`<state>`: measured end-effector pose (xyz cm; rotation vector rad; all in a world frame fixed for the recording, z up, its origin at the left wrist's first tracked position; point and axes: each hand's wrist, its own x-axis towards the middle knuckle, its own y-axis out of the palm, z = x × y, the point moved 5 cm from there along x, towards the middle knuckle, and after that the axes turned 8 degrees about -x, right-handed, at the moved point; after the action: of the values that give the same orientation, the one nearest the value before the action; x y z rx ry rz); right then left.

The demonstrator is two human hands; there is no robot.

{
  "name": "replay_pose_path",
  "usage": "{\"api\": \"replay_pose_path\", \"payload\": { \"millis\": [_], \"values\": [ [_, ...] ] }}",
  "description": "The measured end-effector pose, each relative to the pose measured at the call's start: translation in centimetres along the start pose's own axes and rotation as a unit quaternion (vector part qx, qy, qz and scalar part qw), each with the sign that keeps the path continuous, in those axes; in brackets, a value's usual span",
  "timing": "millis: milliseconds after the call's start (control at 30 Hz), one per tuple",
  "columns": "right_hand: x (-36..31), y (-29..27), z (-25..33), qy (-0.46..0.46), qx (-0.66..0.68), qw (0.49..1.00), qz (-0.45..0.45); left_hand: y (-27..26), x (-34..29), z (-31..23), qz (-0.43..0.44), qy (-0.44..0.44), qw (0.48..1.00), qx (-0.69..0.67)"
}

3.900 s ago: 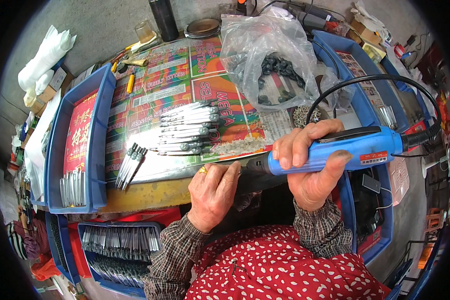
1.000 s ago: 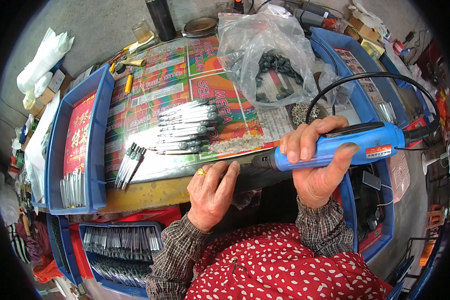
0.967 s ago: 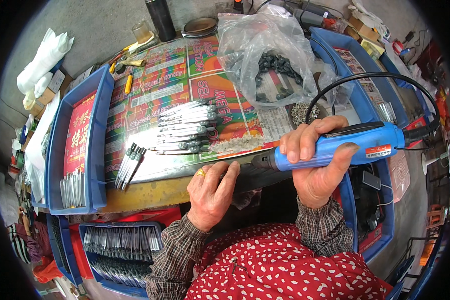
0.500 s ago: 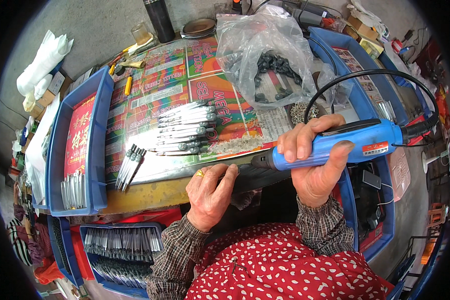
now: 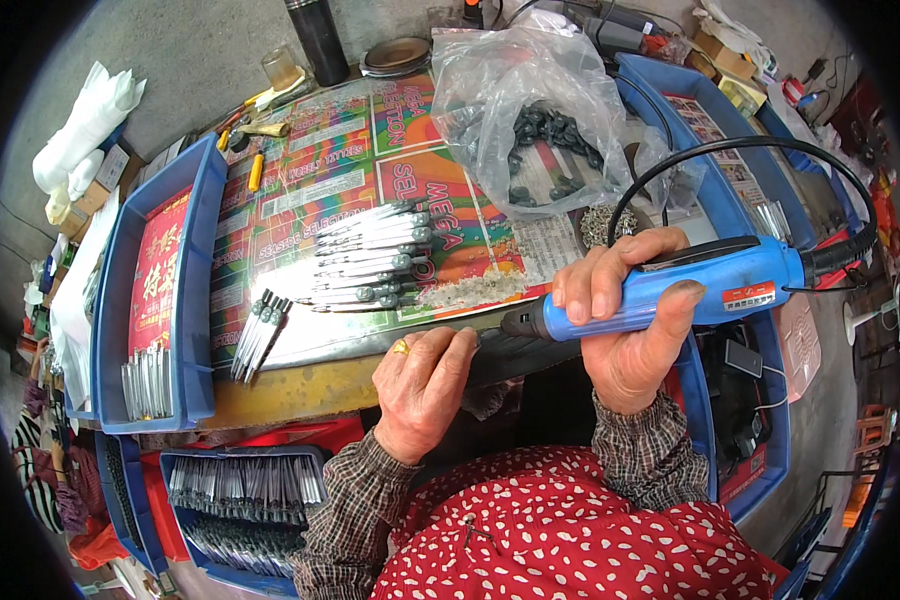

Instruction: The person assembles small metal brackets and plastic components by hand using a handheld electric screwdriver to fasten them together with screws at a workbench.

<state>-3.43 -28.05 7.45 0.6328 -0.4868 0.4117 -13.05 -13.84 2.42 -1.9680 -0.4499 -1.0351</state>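
Observation:
My right hand (image 5: 625, 340) wraps around a blue corded electric screwdriver (image 5: 720, 285), its dark nose pointing left toward my left hand. Thumb and fingers of my left hand (image 5: 418, 390) are pinched together at the table's front edge, close to the tool's nose. Whatever lies in that pinch is hidden by the fingers. Beyond it lies a pile of slim clear-and-black rods (image 5: 370, 260). A smaller bunch of similar rods (image 5: 260, 335) sits to its left. Past the screwdriver, small metal screws (image 5: 600, 222) fill a round dish.
A clear plastic bag (image 5: 470, 110) with black parts (image 5: 555, 145) sits at the back. A blue tray (image 5: 203, 290) stands at left, and another (image 5: 240, 452) full of rods is below the edge. The tool's black cable (image 5: 760, 145) arches at right. Another person (image 5: 45, 450) is far left.
My hands and the screwdriver hold almost the same place, with only a very slight shift of the tool. The person at far left has moved a little.

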Motion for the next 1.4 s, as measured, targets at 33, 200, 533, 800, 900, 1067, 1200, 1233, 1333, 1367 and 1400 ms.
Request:
{"api": "replay_pose_path", "payload": {
  "millis": [33,200,533,800,900,1067,1200,1233,1333,1367,1400],
  "values": [
    [-0.02,0.01,-0.02,0.000,0.000,1.000,0.000,0.03,-0.03,-0.03,0.008,0.010,1.000,0.002],
    [-0.14,-0.09,-0.12,0.002,0.001,1.000,-0.003,0.04,-0.24,-0.06,0.030,0.009,0.999,0.010],
    [-0.22,-0.12,-0.17,0.002,-0.002,1.000,-0.004,-0.02,-0.05,-0.09,0.016,0.003,1.000,-0.005],
    [-0.26,-0.08,-0.21,0.006,0.001,1.000,-0.005,0.02,0.01,-0.05,0.011,0.000,1.000,0.000],
    [-0.25,-0.06,-0.17,0.004,0.001,1.000,-0.006,0.00,-0.01,-0.12,0.024,0.011,1.000,0.003],
    [-0.26,-0.15,-0.19,0.005,0.000,1.000,-0.007,0.00,0.15,-0.25,0.049,0.011,0.999,0.007],
    [-0.29,-0.07,-0.16,0.004,0.001,1.000,-0.007,0.05,0.06,-0.17,0.041,0.000,0.999,0.000],
    [-0.28,-0.03,-0.12,0.004,0.002,1.000,-0.007,0.01,0.01,-0.13,0.031,-0.007,0.999,0.001],
    [-0.28,-0.05,-0.05,0.003,-0.001,1.000,-0.004,0.05,0.09,-0.20,0.015,-0.004,1.000,-0.002],
    [-0.30,-0.07,-0.04,0.001,-0.001,1.000,-0.004,0.00,0.09,-0.19,0.015,-0.004,1.000,-0.002],
    [-0.30,-0.10,-0.02,0.000,-0.001,1.000,-0.004,0.00,0.09,-0.22,0.026,0.001,1.000,0.002]
  ]
}}
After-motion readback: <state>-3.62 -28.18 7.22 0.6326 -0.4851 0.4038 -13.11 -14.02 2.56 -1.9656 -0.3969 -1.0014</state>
